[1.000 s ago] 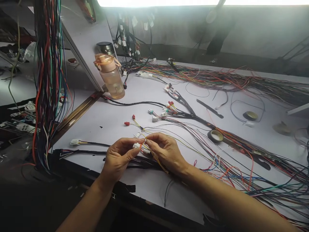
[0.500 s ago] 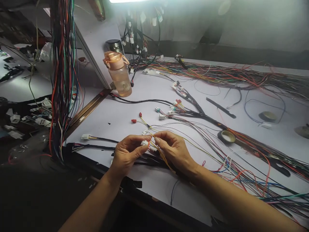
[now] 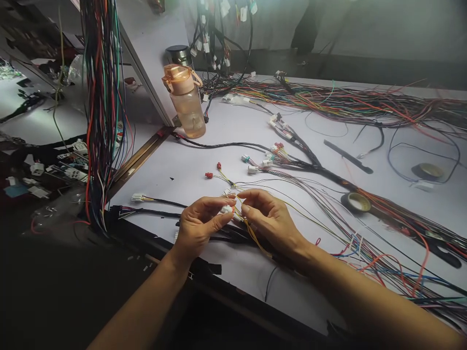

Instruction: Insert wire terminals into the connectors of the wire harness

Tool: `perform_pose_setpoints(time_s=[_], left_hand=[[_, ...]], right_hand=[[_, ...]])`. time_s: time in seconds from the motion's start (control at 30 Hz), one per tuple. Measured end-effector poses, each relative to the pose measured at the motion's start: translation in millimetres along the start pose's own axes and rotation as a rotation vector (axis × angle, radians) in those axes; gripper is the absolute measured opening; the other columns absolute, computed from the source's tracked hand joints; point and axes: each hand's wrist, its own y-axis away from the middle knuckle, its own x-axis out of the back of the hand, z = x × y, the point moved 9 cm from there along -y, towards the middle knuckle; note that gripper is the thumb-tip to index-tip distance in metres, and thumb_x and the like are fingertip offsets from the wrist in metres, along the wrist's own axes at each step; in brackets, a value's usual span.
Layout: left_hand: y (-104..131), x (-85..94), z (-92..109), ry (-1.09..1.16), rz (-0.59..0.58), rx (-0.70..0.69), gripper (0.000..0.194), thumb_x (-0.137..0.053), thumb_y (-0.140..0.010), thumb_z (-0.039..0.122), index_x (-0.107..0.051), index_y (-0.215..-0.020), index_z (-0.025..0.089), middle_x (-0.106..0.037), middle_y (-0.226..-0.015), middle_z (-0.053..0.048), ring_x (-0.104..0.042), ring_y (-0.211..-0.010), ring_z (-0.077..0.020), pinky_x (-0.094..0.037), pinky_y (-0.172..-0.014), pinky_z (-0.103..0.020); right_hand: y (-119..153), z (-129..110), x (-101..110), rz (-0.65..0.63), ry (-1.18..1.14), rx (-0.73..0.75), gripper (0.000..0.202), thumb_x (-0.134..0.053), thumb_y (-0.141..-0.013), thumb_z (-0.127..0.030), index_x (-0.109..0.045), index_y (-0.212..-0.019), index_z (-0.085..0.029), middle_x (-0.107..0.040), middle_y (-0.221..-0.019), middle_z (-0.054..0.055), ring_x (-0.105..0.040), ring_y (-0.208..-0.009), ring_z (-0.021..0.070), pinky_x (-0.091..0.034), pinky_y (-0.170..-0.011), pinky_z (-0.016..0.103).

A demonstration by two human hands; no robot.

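Observation:
Near the table's front edge, my left hand (image 3: 199, 226) pinches a small white connector (image 3: 226, 209) with orange on its right side. My right hand (image 3: 272, 218) is just to the right, thumb and forefinger pressed together on a thin yellow wire (image 3: 251, 233). The wire's upper end lies close to the connector; whether it enters it cannot be made out. More yellow wires hang below my right fingers. Behind my hands, two red connectors (image 3: 209, 175) on thin wires lie on the table. White and teal connectors (image 3: 252, 169) of a black-wrapped harness sit further back.
An orange-capped bottle (image 3: 188, 104) stands at the back left, a dark-lidded one behind it. A thick wire bundle (image 3: 100, 97) hangs at the left. Loose wires (image 3: 365, 104) run along the back. A tape roll (image 3: 355, 202) lies at the right.
The camera view has shifted, so the table's contents sit further right and slightly higher. My hands remain close together with the connector and yellow wire between them.

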Motion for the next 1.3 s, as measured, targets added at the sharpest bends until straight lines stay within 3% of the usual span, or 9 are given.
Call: perform_pose_setpoints(time_s=[0.13, 0.33, 0.47, 0.63, 0.7, 0.87, 0.93, 1.17, 1.3], left_hand=[[0.8, -1.5, 2.7, -0.055, -0.007, -0.039, 0.026, -0.075, -0.073, 0.007, -0.074, -0.094, 0.023, -0.075, -0.099, -0.004, -0.068, -0.105, -0.0196, -0.052, -0.101, -0.035], [0.8, -7.0, 3.9, -0.066, -0.035, -0.034, 0.027, -0.074, -0.074, 0.006, -0.074, -0.094, 0.024, -0.076, -0.099, -0.002, -0.07, -0.099, -0.0171, -0.054, -0.096, -0.031], [1.0, -7.7, 4.5, -0.078, -0.033, -0.02, 0.026, -0.076, -0.073, 0.008, -0.074, -0.093, 0.023, -0.076, -0.098, -0.003, -0.07, -0.1, -0.0188, -0.055, -0.095, -0.033], [0.9, -6.1, 2.1, -0.1, -0.018, 0.011, 0.024, -0.078, -0.07, 0.011, -0.075, -0.091, 0.022, -0.076, -0.091, -0.003, -0.071, -0.09, -0.0178, -0.059, -0.084, -0.03], [0.5, -6.2, 2.3, -0.113, -0.021, 0.002, 0.024, -0.078, -0.07, 0.011, -0.075, -0.091, 0.021, -0.076, -0.093, -0.004, -0.071, -0.093, -0.0185, -0.058, -0.088, -0.031], [-0.1, -1.5, 0.5, -0.06, 0.011, -0.016, 0.023, -0.075, -0.074, 0.01, -0.073, -0.093, 0.022, -0.075, -0.099, -0.004, -0.07, -0.097, -0.0181, -0.055, -0.093, -0.032], [-0.2, -0.1, -1.2, -0.023, 0.026, -0.01, 0.023, -0.074, -0.075, 0.009, -0.072, -0.094, 0.023, -0.075, -0.098, -0.004, -0.07, -0.096, -0.0172, -0.055, -0.09, -0.031], [-1.1, 3.8, -2.4, -0.021, 0.088, 0.011, 0.02, -0.078, -0.071, 0.013, -0.073, -0.087, 0.023, -0.071, -0.109, -0.004, -0.07, -0.092, -0.0163, -0.056, -0.087, -0.03], [-1.7, 2.8, -2.8, -0.034, 0.076, 0.014, 0.02, -0.078, -0.071, 0.014, -0.073, -0.088, 0.023, -0.071, -0.108, -0.003, -0.069, -0.094, -0.0169, -0.055, -0.089, -0.031]], right_hand=[[-0.2, -1.9, 2.1, 0.03, 0.059, 0.023, 0.023, -0.061, -0.085, -0.038, -0.065, -0.098, -0.02, -0.058, -0.066, -0.003, -0.052, -0.056, 0.0094, -0.044, -0.055, 0.023], [0.6, -10.7, 8.5, 0.125, 0.237, 0.118, 0.016, -0.064, -0.082, -0.034, -0.067, -0.087, -0.019, -0.069, -0.077, 0.002, -0.059, -0.061, 0.011, -0.046, -0.054, 0.023], [4.3, -27.8, 4.0, 0.119, 0.433, 0.343, 0.025, -0.059, -0.083, -0.021, -0.064, -0.108, -0.023, -0.071, -0.088, 0.001, -0.063, -0.067, 0.0111, -0.049, -0.059, 0.024], [8.5, -43.6, -7.0, 0.091, 0.8, 0.538, 0.023, -0.053, -0.086, -0.015, -0.07, -0.098, -0.025, -0.073, -0.085, 0.0, -0.064, -0.073, 0.013, -0.047, -0.075, 0.031], [5.6, -43.7, -1.5, 0.116, 0.752, 0.476, 0.02, -0.054, -0.085, -0.017, -0.071, -0.093, -0.023, -0.073, -0.086, 0.002, -0.063, -0.072, 0.013, -0.048, -0.072, 0.03], [-4.0, -10.2, 13.3, 0.097, 0.274, 0.01, 0.017, -0.062, -0.083, -0.033, -0.07, -0.088, -0.018, -0.062, -0.064, -0.001, -0.053, -0.049, 0.0093, -0.046, -0.045, 0.022], [-3.5, 0.7, 12.2, 0.069, 0.156, -0.097, 0.022, -0.064, -0.082, -0.038, -0.07, -0.089, -0.018, -0.056, -0.057, -0.004, -0.047, -0.042, 0.0074, -0.043, -0.038, 0.021], [-2.7, -1.0, 10.3, 0.054, 0.197, -0.067, 0.026, -0.067, -0.08, -0.042, -0.073, -0.087, -0.017, -0.065, -0.067, 0.001, -0.048, -0.046, 0.0066, -0.04, -0.039, 0.019], [-2.2, -2.3, 10.6, 0.074, 0.261, -0.071, 0.022, -0.067, -0.08, -0.038, -0.073, -0.083, -0.017, -0.061, -0.057, -0.002, -0.045, -0.042, 0.006, -0.037, -0.039, 0.019]])
